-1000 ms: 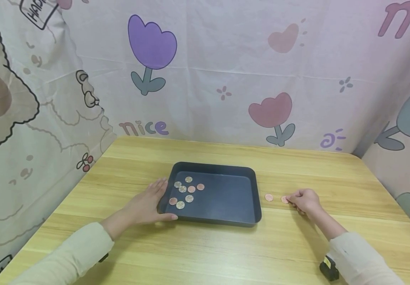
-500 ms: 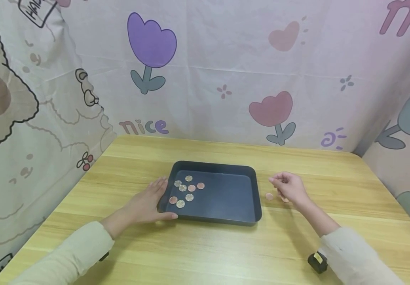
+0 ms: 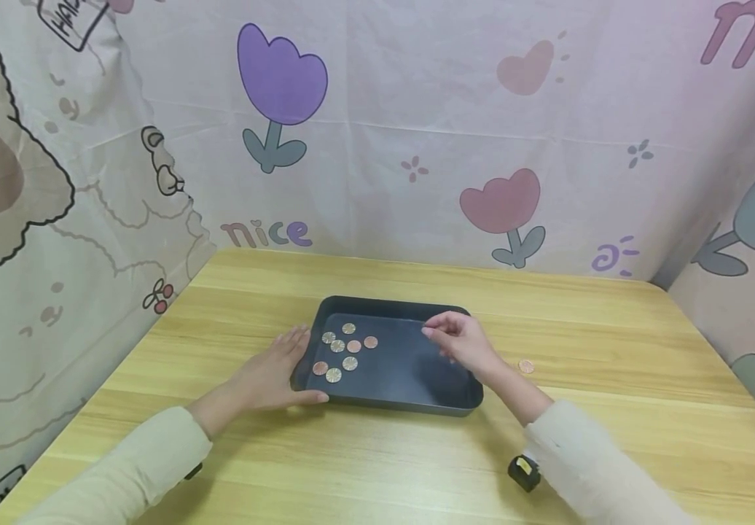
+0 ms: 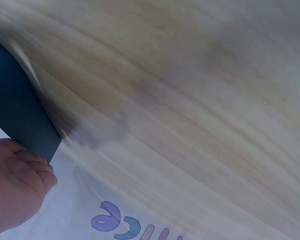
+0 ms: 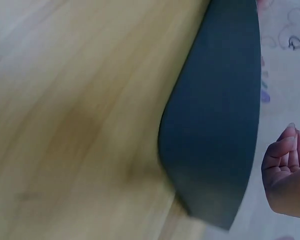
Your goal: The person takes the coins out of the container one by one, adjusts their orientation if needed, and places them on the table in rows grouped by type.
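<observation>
The right hand (image 3: pixel 464 344) is hovering over the dark rectangular plastic tray (image 3: pixel 410 397), fingertips pinched, though whether a coin sits between them is unclear. The left hand (image 3: pixel 271 375) is resting open-fingered against the tray's left edge. Since the earlier frame the right hand has moved in from the table, where one copper coin (image 3: pixel 526 367) is lying instead of two.

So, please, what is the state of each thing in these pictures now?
Dark rectangular plastic tray: flat on table, holding eight coins.
Copper coin on wooden table: lying loose, untouched.
Left hand: open, resting against tray's left edge.
Right hand: above tray, fingertips pinched; content unclear.
</observation>
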The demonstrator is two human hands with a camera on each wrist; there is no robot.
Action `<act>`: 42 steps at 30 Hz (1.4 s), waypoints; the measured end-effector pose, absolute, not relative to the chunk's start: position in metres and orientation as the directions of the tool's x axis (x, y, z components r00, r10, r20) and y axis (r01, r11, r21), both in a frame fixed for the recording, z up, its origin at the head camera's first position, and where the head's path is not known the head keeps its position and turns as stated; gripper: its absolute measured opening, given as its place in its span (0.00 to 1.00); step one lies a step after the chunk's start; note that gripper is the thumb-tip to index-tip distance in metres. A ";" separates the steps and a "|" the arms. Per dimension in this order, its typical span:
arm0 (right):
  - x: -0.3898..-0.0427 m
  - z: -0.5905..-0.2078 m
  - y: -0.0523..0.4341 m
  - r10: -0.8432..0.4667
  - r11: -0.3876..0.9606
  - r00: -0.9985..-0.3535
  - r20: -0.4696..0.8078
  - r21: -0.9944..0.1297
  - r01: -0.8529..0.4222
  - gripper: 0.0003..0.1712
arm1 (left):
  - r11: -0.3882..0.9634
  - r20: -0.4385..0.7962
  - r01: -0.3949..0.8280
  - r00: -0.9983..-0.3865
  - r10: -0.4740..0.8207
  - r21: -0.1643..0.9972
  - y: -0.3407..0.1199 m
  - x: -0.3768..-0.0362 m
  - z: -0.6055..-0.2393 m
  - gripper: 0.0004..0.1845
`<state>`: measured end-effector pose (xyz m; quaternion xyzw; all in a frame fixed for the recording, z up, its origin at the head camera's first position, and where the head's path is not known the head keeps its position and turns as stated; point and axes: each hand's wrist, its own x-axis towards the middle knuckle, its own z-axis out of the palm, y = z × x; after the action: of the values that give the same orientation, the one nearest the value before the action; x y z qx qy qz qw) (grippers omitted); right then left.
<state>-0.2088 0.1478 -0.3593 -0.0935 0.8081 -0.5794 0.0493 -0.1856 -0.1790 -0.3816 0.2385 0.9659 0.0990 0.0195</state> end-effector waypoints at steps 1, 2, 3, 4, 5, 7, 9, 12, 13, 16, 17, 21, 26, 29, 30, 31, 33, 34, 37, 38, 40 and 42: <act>-0.209 -0.360 0.142 -0.217 0.305 -0.976 0.027 -0.948 -0.094 0.13 | 0.867 0.010 0.456 -0.886 0.464 0.201 -0.179 -0.186 -0.382 0.62; -0.209 -0.360 0.137 -0.223 0.301 -0.974 0.025 -0.949 -0.093 0.13 | 0.867 0.012 0.457 -0.886 0.464 0.201 -0.179 -0.186 -0.382 0.62; -0.209 -0.361 0.132 -0.228 0.300 -0.973 0.023 -0.949 -0.093 0.13 | 0.866 0.015 0.457 -0.886 0.464 0.203 -0.179 -0.185 -0.382 0.62; -0.209 -0.362 0.126 -0.229 0.301 -0.973 0.022 -0.949 -0.092 0.12 | 0.865 0.018 0.459 -0.885 0.465 0.204 -0.179 -0.185 -0.383 0.62; -0.209 -0.362 0.121 -0.228 0.306 -0.974 0.017 -0.948 -0.088 0.12 | 0.864 0.019 0.460 -0.884 0.467 0.204 -0.179 -0.186 -0.383 0.62; -0.209 -0.363 0.112 -0.229 0.312 -0.973 0.008 -0.947 -0.081 0.11 | 0.865 0.018 0.458 -0.885 0.465 0.206 -0.179 -0.186 -0.384 0.62; -0.210 -0.366 0.103 -0.230 0.322 -0.973 -0.006 -0.944 -0.070 0.11 | 0.864 0.018 0.460 -0.884 0.466 0.205 -0.179 -0.186 -0.385 0.62; -0.212 -0.372 0.092 -0.252 0.331 -0.968 -0.005 -0.940 -0.081 0.10 | 0.862 0.021 0.464 -0.882 0.470 0.203 -0.179 -0.186 -0.384 0.62; -0.212 -0.374 0.089 -0.261 0.334 -0.965 -0.001 -0.938 -0.089 0.10 | 0.861 0.024 0.466 -0.881 0.472 0.202 -0.179 -0.186 -0.384 0.62; -0.214 -0.381 0.078 -0.300 0.330 -0.954 0.021 -0.936 -0.124 0.10 | 0.864 0.016 0.459 -0.885 0.466 0.208 -0.179 -0.186 -0.383 0.62; -0.214 -0.384 0.074 -0.310 0.328 -0.950 0.028 -0.935 -0.134 0.10 | 0.865 0.013 0.456 -0.886 0.463 0.209 -0.179 -0.186 -0.383 0.62; -0.216 -0.394 0.060 -0.327 0.334 -0.945 0.024 -0.932 -0.139 0.11 | 0.867 0.003 0.448 -0.889 0.458 0.217 -0.179 -0.185 -0.381 0.62; -0.219 -0.401 0.049 -0.346 0.381 -0.938 -0.010 -0.915 -0.131 0.10 | 0.867 0.001 0.447 -0.889 0.458 0.219 -0.179 -0.185 -0.381 0.62; -0.220 -0.402 0.044 -0.354 0.419 -0.935 -0.019 -0.897 -0.141 0.11 | 0.868 0.000 0.442 -0.891 0.454 0.227 -0.178 -0.185 -0.381 0.62; -0.221 -0.402 0.043 -0.354 0.430 -0.935 -0.021 -0.891 -0.143 0.11 | 0.867 0.001 0.442 -0.891 0.453 0.229 -0.178 -0.185 -0.380 0.62; -0.222 -0.401 0.042 -0.351 0.441 -0.936 -0.024 -0.886 -0.143 0.10 | 0.868 0.000 0.440 -0.892 0.452 0.230 -0.178 -0.185 -0.381 0.62; -0.223 -0.401 0.040 -0.342 0.459 -0.939 -0.030 -0.878 -0.139 0.10 | 0.870 0.000 0.437 -0.893 0.449 0.229 -0.179 -0.185 -0.381 0.62; -0.224 -0.401 0.039 -0.336 0.466 -0.941 -0.034 -0.875 -0.135 0.10 | 0.869 0.002 0.440 -0.892 0.452 0.227 -0.179 -0.185 -0.381 0.62; -0.225 -0.401 0.037 -0.330 0.500 -0.944 -0.028 -0.853 -0.150 0.11 | 0.867 0.007 0.449 -0.889 0.459 0.218 -0.179 -0.185 -0.381 0.62; -0.226 -0.401 0.037 -0.332 0.515 -0.943 -0.021 -0.841 -0.162 0.11 | 0.865 0.009 0.453 -0.887 0.462 0.217 -0.179 -0.185 -0.381 0.62; -0.226 -0.401 0.036 -0.344 0.548 -0.939 0.003 -0.811 -0.204 0.11 | 0.861 0.015 0.460 -0.884 0.468 0.216 -0.179 -0.185 -0.381 0.61; -0.225 -0.400 0.035 -0.356 0.578 -0.934 0.023 -0.781 -0.239 0.10 | 0.859 0.020 0.465 -0.881 0.472 0.214 -0.179 -0.186 -0.382 0.61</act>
<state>-0.2254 0.0352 -0.4005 -0.1680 0.8855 -0.4278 0.0683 -0.1856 -0.1791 -0.3820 0.2429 0.9640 0.1067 0.0167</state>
